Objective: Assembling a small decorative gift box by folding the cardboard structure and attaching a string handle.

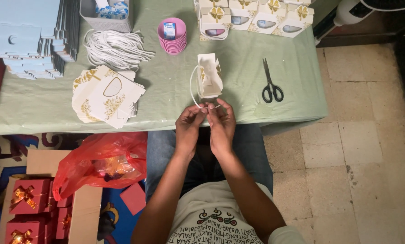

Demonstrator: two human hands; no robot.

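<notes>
Both hands meet at the table's near edge: the left hand (189, 126) and right hand (221, 124) each pinch the white cord (192, 90) looping from the small white gift box (208, 76) standing just beyond; black scissors (271, 83) lie to the right.

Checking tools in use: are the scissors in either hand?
No, the scissors lie on the table, apart from both hands, which pinch a white cord.
</notes>
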